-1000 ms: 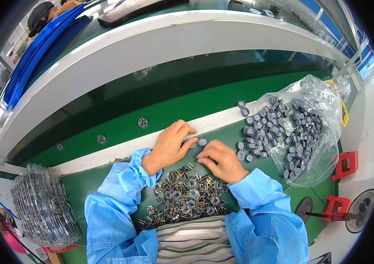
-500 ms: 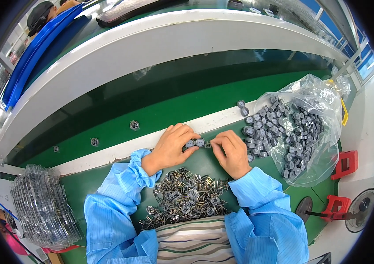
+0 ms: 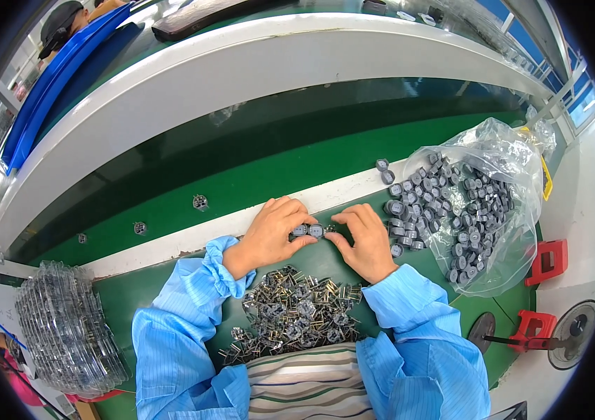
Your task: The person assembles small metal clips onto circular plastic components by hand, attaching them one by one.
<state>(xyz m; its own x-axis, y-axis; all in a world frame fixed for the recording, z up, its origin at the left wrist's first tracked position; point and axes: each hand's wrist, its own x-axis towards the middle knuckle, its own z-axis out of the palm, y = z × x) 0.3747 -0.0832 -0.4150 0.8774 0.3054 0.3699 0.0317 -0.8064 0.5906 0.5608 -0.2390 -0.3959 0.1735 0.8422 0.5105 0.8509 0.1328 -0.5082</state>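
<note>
My left hand (image 3: 274, 231) grips two round grey plastic pieces (image 3: 309, 230) side by side between thumb and fingers, above the green worktop. Beside their right end sits a small part with metal pins (image 3: 329, 229). My right hand (image 3: 362, 241) is around that spot with thumb and forefinger apart; whether a fingertip touches the pinned part is too small to tell. In front of my body lies a heap of small clear parts with brass-coloured pins (image 3: 304, 311). Loose grey round pieces (image 3: 416, 199) spread at the right, many of them in a clear plastic bag (image 3: 514, 245).
On the green belt (image 3: 276, 168) beyond the white rail (image 3: 234, 224) stand three small assembled parts (image 3: 201, 202). Stacked clear plastic trays (image 3: 70, 329) occupy the left side. Red stands (image 3: 548, 262) and a round fan (image 3: 575, 334) are at the right edge.
The thumb and fingers of my right hand have spread apart from the pinned part. My left hand keeps its hold. The parts on the belt have shifted left.
</note>
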